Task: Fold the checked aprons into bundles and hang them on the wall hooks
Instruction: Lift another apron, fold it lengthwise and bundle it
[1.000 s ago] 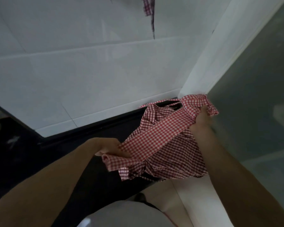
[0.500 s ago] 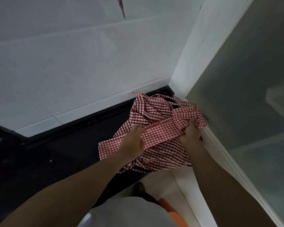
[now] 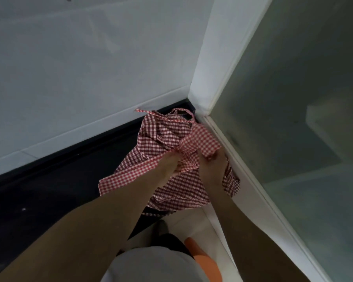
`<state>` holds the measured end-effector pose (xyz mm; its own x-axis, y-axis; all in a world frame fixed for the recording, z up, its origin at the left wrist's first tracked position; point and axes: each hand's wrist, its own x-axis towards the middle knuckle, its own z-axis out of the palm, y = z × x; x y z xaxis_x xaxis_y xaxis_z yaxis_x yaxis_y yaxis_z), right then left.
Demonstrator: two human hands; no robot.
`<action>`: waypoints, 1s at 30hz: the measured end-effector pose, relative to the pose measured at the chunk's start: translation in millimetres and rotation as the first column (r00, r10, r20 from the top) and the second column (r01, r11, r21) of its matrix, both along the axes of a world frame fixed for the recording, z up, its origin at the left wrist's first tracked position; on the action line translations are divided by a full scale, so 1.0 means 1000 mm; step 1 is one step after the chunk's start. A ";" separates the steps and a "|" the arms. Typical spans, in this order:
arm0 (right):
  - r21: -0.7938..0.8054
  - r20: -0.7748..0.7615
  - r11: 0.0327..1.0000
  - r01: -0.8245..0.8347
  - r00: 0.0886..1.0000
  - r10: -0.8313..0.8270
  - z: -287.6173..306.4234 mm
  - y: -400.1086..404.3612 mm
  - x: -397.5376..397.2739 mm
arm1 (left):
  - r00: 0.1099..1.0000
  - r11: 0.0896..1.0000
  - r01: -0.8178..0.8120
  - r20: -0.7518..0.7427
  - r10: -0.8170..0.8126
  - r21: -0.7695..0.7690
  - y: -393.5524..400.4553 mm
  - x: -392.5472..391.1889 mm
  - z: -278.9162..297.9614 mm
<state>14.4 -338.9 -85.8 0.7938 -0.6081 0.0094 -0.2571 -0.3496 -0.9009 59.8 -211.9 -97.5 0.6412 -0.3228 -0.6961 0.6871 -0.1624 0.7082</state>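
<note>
I hold a crumpled red-and-white checked cloth apron (image 3: 171, 151) in the middle of the frame, over a dark glossy countertop (image 3: 49, 190) that runs from lower left toward the corner. My left hand (image 3: 167, 169) grips a wide checked band of it; my right hand (image 3: 212, 169), just beside, pinches the fabric near a white door frame (image 3: 243, 159). A white tiled wall (image 3: 90, 68) fills the upper left, frosted glass (image 3: 304, 98) the right.

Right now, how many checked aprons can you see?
1: a red-and-white checked cloth apron, held by both hands over the dark counter in the wall corner. Others may hang out of view.
</note>
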 end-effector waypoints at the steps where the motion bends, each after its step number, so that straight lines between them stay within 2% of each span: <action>1: -0.038 0.024 0.999 -0.034 0.999 0.035 -0.001 0.002 -0.002 | 0.997 0.995 -0.057 -0.061 0.052 -0.080 0.001 0.003 0.001; 3: -0.098 0.077 0.987 -0.129 0.988 0.137 -0.008 0.006 -0.006 | 0.963 0.946 -0.181 -0.244 0.115 -0.269 0.005 0.011 -0.001; 5: -0.180 0.134 0.947 -0.267 0.947 0.292 -0.020 0.009 -0.009 | 0.903 0.853 -0.294 -0.418 0.101 -0.431 0.011 0.016 -0.004; 8: -0.246 0.074 0.861 -0.446 0.876 0.476 -0.042 0.011 -0.014 | 0.874 0.768 -0.343 -0.483 0.049 -0.541 0.022 0.020 -0.001; 10: -0.284 0.050 0.803 -0.524 0.829 0.558 -0.054 0.013 -0.016 | 0.884 0.798 -0.325 -0.462 0.067 -0.507 0.030 0.021 0.000; 12: -0.262 0.017 0.760 -0.595 0.785 0.620 -0.059 0.014 -0.017 | 0.932 0.898 -0.219 -0.353 0.078 -0.381 0.040 0.024 -0.003; 14: -0.079 -0.066 0.764 -0.640 0.768 0.637 -0.056 0.012 -0.017 | 0.965 0.968 -0.128 -0.253 0.071 -0.214 0.053 0.028 -0.010; 16: 0.105 -0.110 0.791 -0.603 0.783 0.612 -0.048 0.006 -0.012 | 0.995 0.999 0.004 -0.097 -0.007 -0.034 0.062 0.031 -0.010; 17: 0.136 -0.120 0.817 -0.561 0.809 0.576 -0.045 0.004 -0.010 | 0.996 0.990 0.091 0.010 -0.093 0.109 0.065 0.031 -0.010; 19: 0.132 -0.163 0.880 -0.456 0.866 0.473 -0.042 0.002 -0.005 | 0.950 0.895 0.159 0.181 -0.253 0.417 0.069 0.029 -0.006; 21: 0.146 -0.206 0.920 -0.363 0.899 0.387 -0.035 0.005 -0.001 | 0.908 0.819 0.142 0.257 -0.331 0.555 0.074 0.027 -0.008; 23: 0.211 -0.282 0.914 -0.348 0.873 0.397 -0.033 0.011 0.000 | 0.860 0.725 0.131 0.286 -0.422 0.676 0.084 0.026 -0.016; 24: 0.252 -0.330 0.901 -0.354 0.843 0.424 -0.034 0.015 0.001 | 0.847 0.698 0.142 0.279 -0.453 0.702 0.089 0.026 -0.024; 28: 0.318 -0.405 0.878 -0.356 0.786 0.466 -0.032 0.024 0.009 | 0.864 0.766 0.241 0.228 -0.450 0.596 0.095 0.012 0.002; 30: 0.370 -0.444 0.867 -0.335 0.756 0.481 -0.023 0.028 0.016 | 0.860 0.756 0.324 0.156 -0.486 0.569 0.098 0.012 0.010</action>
